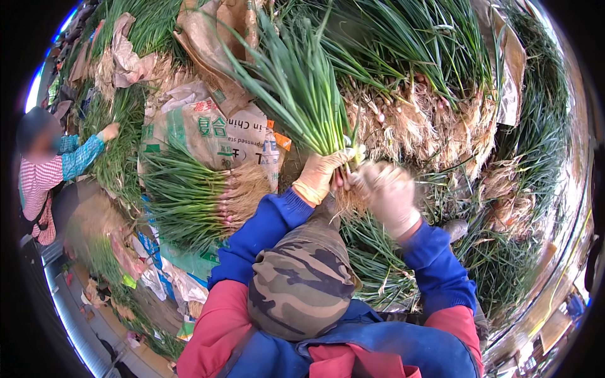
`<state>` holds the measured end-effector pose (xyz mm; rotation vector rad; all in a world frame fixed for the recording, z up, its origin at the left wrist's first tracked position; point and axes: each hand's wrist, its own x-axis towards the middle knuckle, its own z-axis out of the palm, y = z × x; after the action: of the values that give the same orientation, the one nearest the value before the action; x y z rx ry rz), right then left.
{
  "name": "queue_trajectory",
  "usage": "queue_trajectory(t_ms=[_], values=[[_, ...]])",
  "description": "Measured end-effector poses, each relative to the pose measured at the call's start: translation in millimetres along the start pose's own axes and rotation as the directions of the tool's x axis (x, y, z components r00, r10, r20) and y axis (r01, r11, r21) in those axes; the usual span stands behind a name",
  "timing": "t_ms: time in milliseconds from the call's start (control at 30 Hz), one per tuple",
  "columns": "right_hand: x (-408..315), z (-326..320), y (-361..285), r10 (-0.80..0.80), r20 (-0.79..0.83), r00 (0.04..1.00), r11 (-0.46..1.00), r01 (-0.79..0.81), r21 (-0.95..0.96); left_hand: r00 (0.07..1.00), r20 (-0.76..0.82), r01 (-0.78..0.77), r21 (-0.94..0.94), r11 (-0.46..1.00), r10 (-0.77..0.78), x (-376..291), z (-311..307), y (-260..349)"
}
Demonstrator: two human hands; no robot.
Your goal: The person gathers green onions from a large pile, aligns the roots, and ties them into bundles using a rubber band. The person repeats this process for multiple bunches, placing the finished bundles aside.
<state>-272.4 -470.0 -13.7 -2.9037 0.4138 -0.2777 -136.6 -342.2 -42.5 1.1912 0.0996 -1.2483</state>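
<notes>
My left hand (317,176), in a pale rubber glove, is closed around a bunch of green onions (314,108) just above the bulbs. The long leaves point up and away, and the reddish bulbs and stringy roots hang at the lower end. Beside those bulbs is my right hand (388,196), also gloved and blurred; whether its fingers grip any stalk or root cannot be told. To the left, a neat row of green onions (194,196) lies on a printed woven sack (189,125), roots towards me. A large heap of green onions (416,47) with pale tangled roots lies beyond my hands.
A co-worker (47,165) in a checked top reaches into onion greens at the far left. A brown sack (212,56) lies beyond the printed one. More onion greens (501,264) spread on the right. My camouflage-covered knee (302,288) is below my hands.
</notes>
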Motion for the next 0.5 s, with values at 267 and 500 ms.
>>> queue_trajectory(t_ms=[267,500], values=[[42,47,7,0.281,0.489,0.826,0.293,-0.559,0.776,0.997,0.073,-0.041,0.064,0.997,0.036,-1,-7,-8],[29,96,3,0.267,0.702,0.66,-0.645,-0.418,0.639,0.991,0.137,0.038,-0.276,0.96,0.0,0,-24,-25]])
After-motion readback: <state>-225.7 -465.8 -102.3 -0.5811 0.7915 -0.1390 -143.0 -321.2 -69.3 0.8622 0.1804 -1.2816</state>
